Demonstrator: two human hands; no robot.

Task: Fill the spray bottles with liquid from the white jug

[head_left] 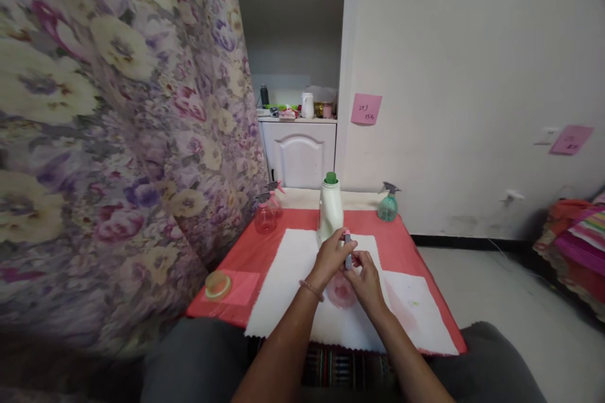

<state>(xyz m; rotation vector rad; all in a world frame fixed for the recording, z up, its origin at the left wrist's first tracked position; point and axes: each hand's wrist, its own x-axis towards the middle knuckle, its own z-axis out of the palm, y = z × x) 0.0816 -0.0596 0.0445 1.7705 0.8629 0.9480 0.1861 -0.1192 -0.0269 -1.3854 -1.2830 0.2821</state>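
Both my hands meet over the middle of the table, above a round pink transparent bottle (pixel 341 291) on the white cloth (pixel 283 283). My left hand (pixel 333 258), with a beaded bracelet on its wrist, has its fingers closed round a small grey spray head (pixel 348 252). On the other side, the fingers of my right hand (pixel 367 277) pinch the lower part of the same spray head. The pink bottle is partly hidden by my hands. Just behind them stands a pale green jug (pixel 331 208) with a green cap.
Pink spray bottles (pixel 265 219) stand at the table's back left, a green spray bottle (pixel 388 206) at the back right. A tape roll (pixel 218 286) lies front left. A second white cloth (pixel 418 308) lies right. A floral curtain (pixel 118 138) hangs left.
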